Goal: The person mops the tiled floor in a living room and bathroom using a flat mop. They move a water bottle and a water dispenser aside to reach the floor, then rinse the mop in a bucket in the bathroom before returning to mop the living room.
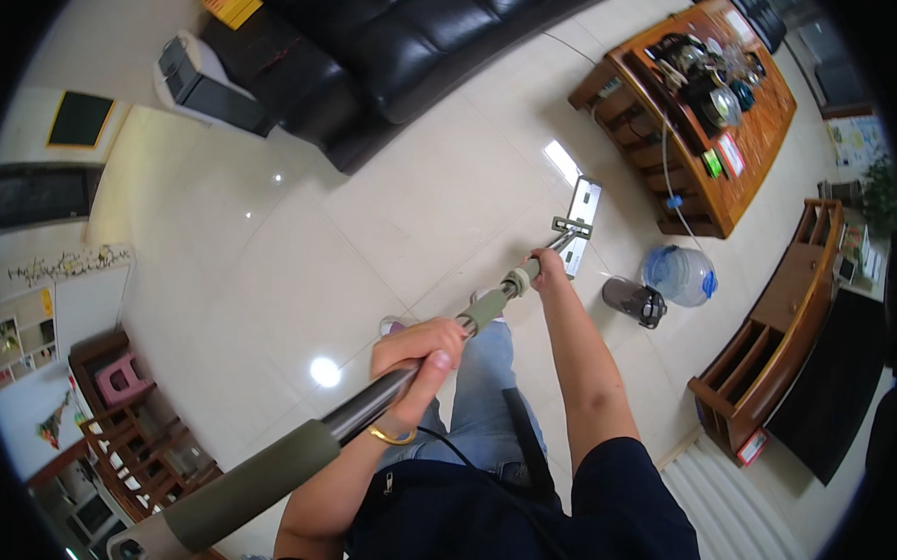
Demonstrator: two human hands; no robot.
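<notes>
A flat floor mop crosses the view from lower left to upper right. Its metal pole (372, 403) carries green grip sleeves. My left hand (419, 361) is wrapped around the upper part of the pole, with a gold bracelet at the wrist. Lower down, near a pole joint, my right hand (545, 269) grips the same pole. The flat mop head (585, 203), white with a green frame, lies on the pale tile floor (286, 220). The mop pad beneath the head cannot be seen.
A black leather sofa (413, 53) stands ahead, beside a grey and white appliance (213, 93). A wooden tea table (754, 166) bears a tea set. Right of the mop are a dark jug (631, 301) and a water bottle (678, 275). A wooden cabinet (774, 309) stands farther right, wooden chairs (137, 446) lower left.
</notes>
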